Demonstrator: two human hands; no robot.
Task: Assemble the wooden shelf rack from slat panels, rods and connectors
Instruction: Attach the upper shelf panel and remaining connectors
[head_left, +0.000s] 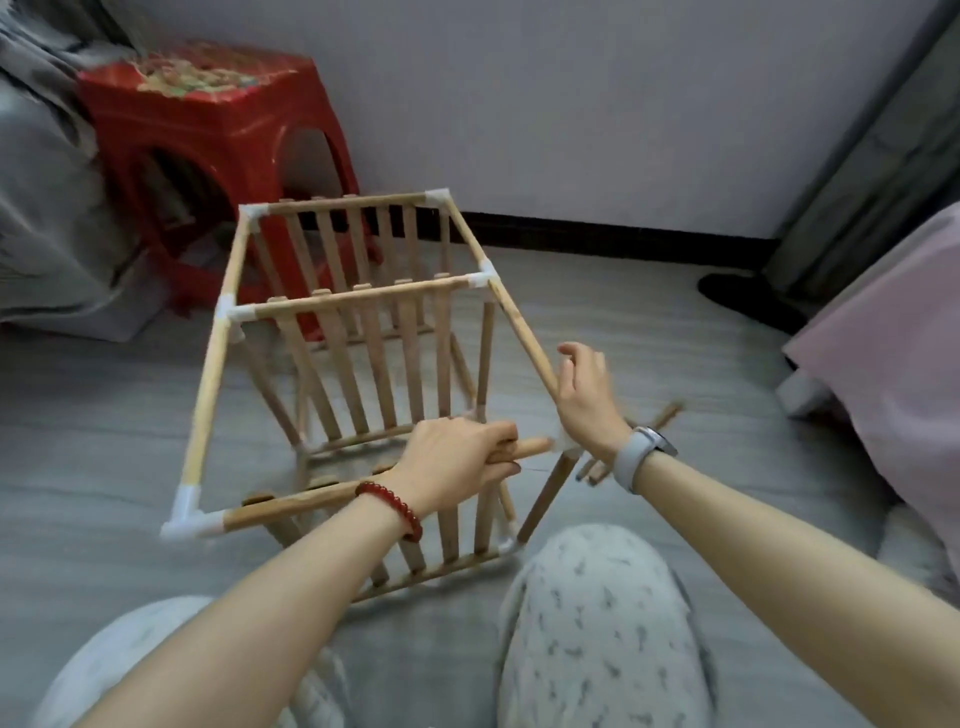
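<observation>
- our left hand (457, 462) has its fingers clamped on the near pale wooden rod (311, 501) of the slatted wooden rack (363, 332).
- our right hand (584, 395) hovers at the side rod (519, 332), fingers loosely apart.

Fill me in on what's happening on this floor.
A seated person is building a pale wooden slat rack with white plastic corner connectors. The left hand grips the near wooden rod, whose free end points at the right corner. The right hand, fingers loose, rests against the right side rod. A red plastic stool stands behind.
</observation>
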